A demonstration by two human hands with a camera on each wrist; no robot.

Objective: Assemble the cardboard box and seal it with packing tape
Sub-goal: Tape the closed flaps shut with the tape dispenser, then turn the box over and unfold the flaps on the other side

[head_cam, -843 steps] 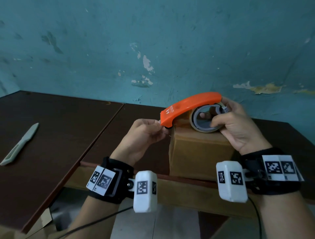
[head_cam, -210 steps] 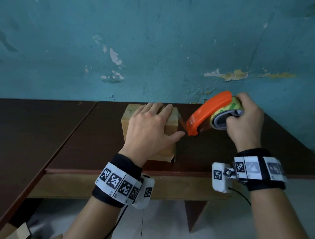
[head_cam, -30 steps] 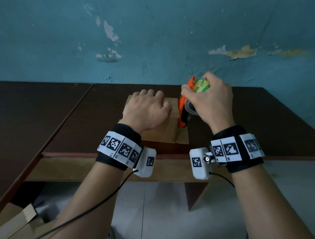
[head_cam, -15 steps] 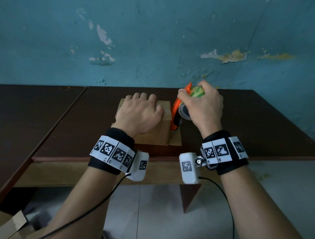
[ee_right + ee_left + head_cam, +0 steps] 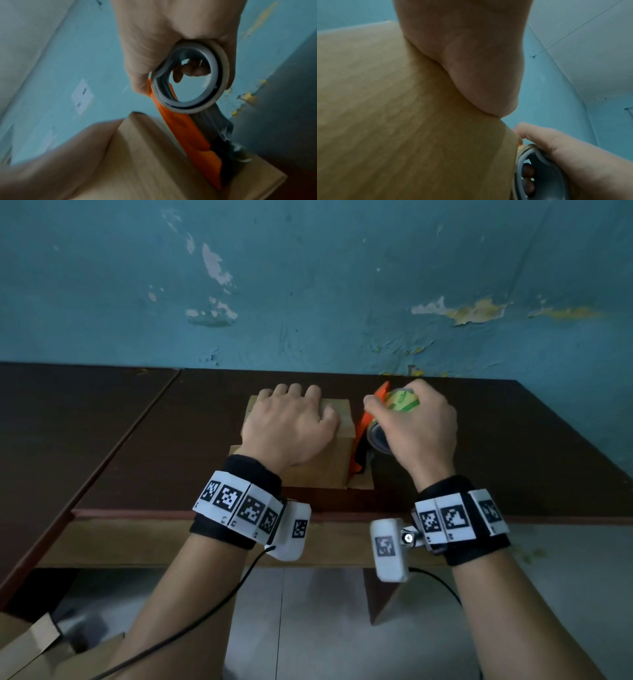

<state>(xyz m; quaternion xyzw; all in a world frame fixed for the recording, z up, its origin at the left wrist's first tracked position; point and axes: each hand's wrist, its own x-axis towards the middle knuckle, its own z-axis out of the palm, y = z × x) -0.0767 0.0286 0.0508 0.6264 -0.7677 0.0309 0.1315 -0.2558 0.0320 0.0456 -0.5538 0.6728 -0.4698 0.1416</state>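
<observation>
Right now, dark wooden table (image 5: 137, 440) against a teal wall (image 5: 308, 285), everything else sits on it near its front edge. Cardboard box (image 5: 337, 419) is directly under the left hand (image 5: 287, 426), which lies palm-down flat on the box top, fingers spread and relaxed toward the far edge, pressing not gripping; left wrist view confirms the heel of the palm on cardboard. A loose flap (image 5: 361, 482) sticks out flat on the table at the box's near-right bottom corner, just below the right hand. Right hand (image 5: 416, 429) is wrapped round the tape roll (image 5: 404, 402) in the orange tape dispenser (image 5: 363, 433), fingers curled through the grey core (seen in right wrist view), thumb over the top. Dispenser runs down the box's right side wall, touching it, nose end close to the flap. Whether tape is actually stuck on that wall can't tell, too blurred. Judgement: mid-stroke taping the right side seam. Risks: box is small and light, so the dispenser's sideways push could slide it leftward if the palm eases off; tape could wrinkle or miss the seam if the dispenser tilts off the wall; the flap could get taped down splayed out instead of folded in; serrated cutter near the nose could snag cardboard or nick fingers.
</observation>
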